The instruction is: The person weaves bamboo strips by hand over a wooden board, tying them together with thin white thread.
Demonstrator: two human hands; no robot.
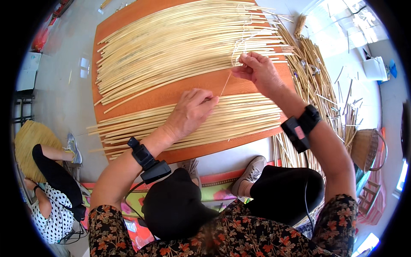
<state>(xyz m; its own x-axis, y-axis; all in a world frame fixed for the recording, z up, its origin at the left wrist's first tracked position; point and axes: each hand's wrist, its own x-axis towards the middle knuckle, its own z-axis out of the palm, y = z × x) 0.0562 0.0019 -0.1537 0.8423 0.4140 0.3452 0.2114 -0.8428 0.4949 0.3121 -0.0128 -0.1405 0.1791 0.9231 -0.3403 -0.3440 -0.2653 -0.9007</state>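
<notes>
Across the far part of the orange-brown board (171,88) lies a wide mat of pale reed stalks (171,47), bound near its right ends by white string (245,32). My right hand (259,73) is at the mat's near right edge, its fingers pinched on the string. From there a thin length of string runs taut down to my left hand (192,110), whose fingers are closed on its end. Below my left hand, a second group of loose stalks (239,113) lies along the near edge of the board. A bare strip of board separates the two groups.
A large heap of stalks (310,64) covers the floor right of the board. Beyond it are a wicker basket (364,150) and a white bucket (375,68). Another person (55,201) sits at the lower left beside a round straw-coloured mat (36,147).
</notes>
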